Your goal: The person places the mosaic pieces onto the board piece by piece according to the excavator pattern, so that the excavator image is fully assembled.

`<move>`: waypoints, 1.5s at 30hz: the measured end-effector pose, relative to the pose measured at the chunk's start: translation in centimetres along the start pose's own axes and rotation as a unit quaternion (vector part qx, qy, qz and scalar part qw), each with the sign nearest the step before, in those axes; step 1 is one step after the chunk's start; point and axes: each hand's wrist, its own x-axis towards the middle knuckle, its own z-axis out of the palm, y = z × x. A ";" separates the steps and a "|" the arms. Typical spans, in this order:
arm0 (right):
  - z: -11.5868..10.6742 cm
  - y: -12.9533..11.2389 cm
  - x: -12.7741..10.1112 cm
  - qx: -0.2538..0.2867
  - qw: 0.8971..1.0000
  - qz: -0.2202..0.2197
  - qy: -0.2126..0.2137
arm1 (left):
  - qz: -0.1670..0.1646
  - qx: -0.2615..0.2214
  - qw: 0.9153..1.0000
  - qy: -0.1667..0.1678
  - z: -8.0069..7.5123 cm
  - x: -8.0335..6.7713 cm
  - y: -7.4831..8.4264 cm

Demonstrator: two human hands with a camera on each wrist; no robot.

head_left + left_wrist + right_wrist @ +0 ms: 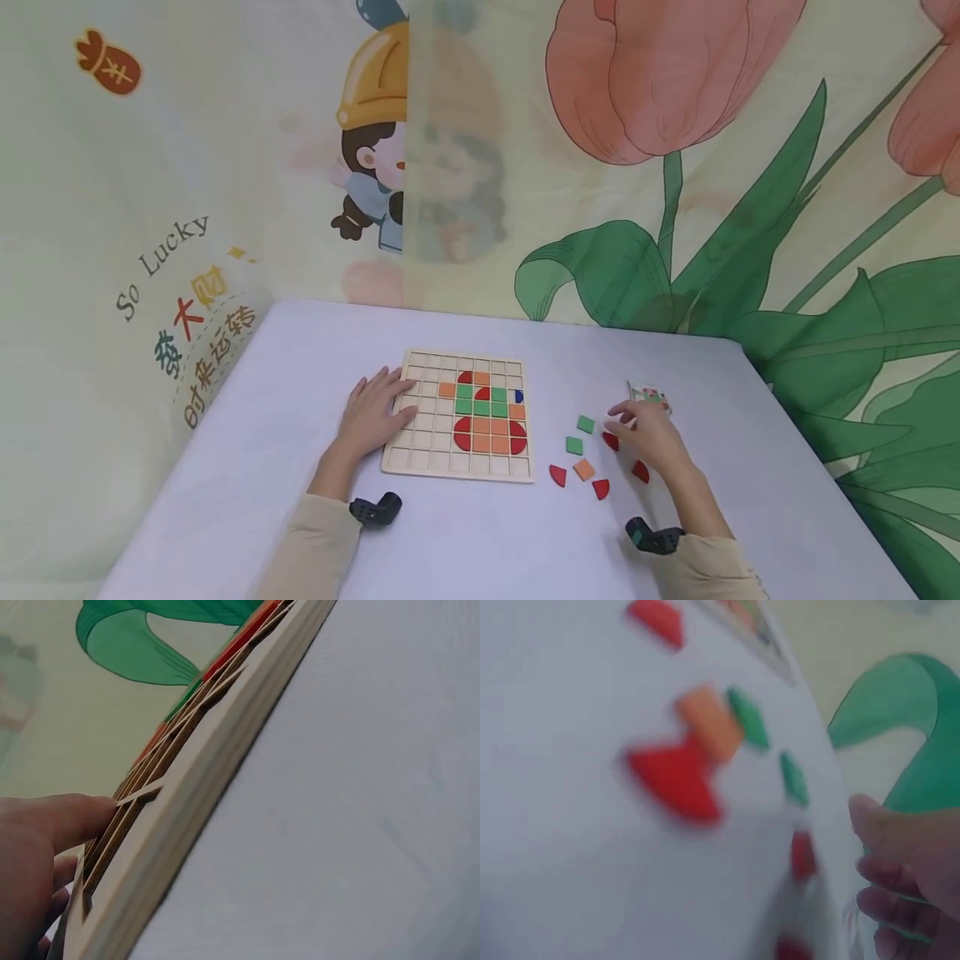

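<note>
Wooden grid board (459,415) is seen lying flat on a white tabletop (480,542), partly filled with red, orange and green tiles. Its near-left edge is steadied by the left hand (371,412), fingers spread flat on the empty cells. To the right of the board, loose tiles (584,469) are scattered, and the right hand (648,433) is held over them, fingers loosely bent; whether a red piece (611,440) is pinched cannot be told. A pattern card (649,395) lies just beyond. A tile would best be lifted by its edges while the board is kept pinned.
</note>
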 end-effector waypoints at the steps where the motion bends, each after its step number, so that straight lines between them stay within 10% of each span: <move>1: 0.0 0.6 -0.5 0.000 1.000 0.005 -0.005 | 0.000 0.000 1.000 0.003 -0.1 0.0 -0.1; 22: 2.5 2.3 0.2 0.005 0.999 -0.006 0.044 | 0.009 -0.012 1.000 0.005 0.1 0.0 -0.2; 38: 3.3 0.1 4.8 0.116 0.991 -0.018 -0.059 | -0.003 -0.005 1.000 -0.003 0.3 0.0 -0.2; 45: 4.4 -2.5 5.6 0.090 0.995 0.036 0.030 | -0.010 -0.004 1.000 -0.001 0.1 -0.1 -0.1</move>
